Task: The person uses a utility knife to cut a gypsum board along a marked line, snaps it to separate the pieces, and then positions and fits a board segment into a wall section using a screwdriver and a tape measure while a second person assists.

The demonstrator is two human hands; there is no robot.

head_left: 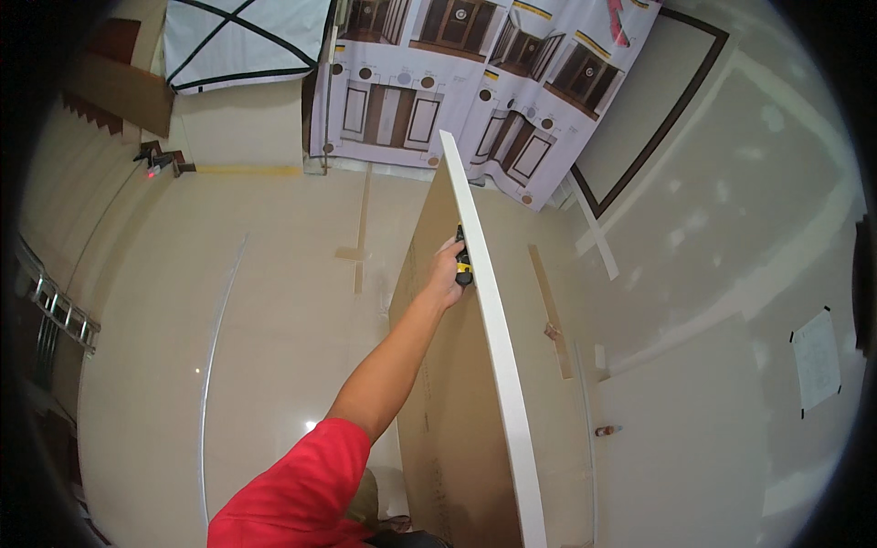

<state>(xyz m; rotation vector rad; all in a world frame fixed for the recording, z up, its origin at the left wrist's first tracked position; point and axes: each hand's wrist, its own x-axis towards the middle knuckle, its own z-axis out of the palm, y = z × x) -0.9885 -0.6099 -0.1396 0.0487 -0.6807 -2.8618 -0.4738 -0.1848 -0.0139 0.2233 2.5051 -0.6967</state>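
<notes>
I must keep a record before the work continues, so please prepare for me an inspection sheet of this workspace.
Surface: pale, glossy floor with bright reflections.
Things in use: brown panel with a white edge, standing upright; black and yellow tool beside that edge.
Clutter: brown strips and a long pale strip on the floor; small bottle near the right wall.
Hands: left hand closed around the tool, at the panel; right hand not in view.
Cables: nothing clearly seen.
Surroundings: printed sheet hanging at the back, ladder at left, paper taped to the right wall.
</notes>
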